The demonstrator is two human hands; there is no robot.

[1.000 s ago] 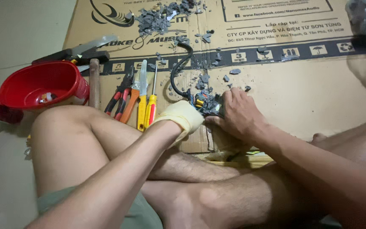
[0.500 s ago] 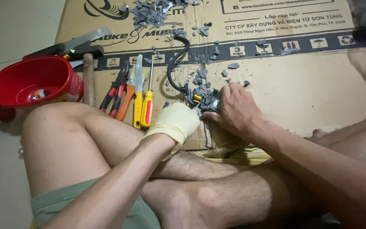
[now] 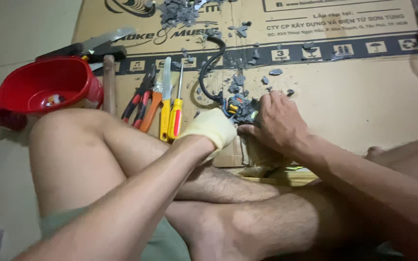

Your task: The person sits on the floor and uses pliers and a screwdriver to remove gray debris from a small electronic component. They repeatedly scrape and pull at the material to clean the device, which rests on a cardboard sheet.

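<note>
My left hand (image 3: pixel 211 129) wears a pale yellow glove and is closed against a small grey broken device (image 3: pixel 242 109) with coloured wires, lying on flattened cardboard (image 3: pixel 364 101). My right hand (image 3: pixel 277 121) is bare and closed over the same device from the right. A black cable (image 3: pixel 210 67) curves from the device toward the far side. What each hand pinches is hidden by the fingers. My bare crossed legs fill the foreground.
A red plastic bowl (image 3: pixel 39 87) sits at the left, with a hammer (image 3: pixel 107 72) and a knife blade (image 3: pixel 105 39) beside it. Red-handled pliers (image 3: pixel 139 99), an orange-handled tool (image 3: pixel 150 108) and yellow screwdrivers (image 3: pixel 170 104) lie in a row. Grey debris (image 3: pixel 185 12) is scattered at the far edge.
Both hands stay on the device with only slight shifts. The view has drifted a little, so the bowl and tools sit marginally differently in frame.
</note>
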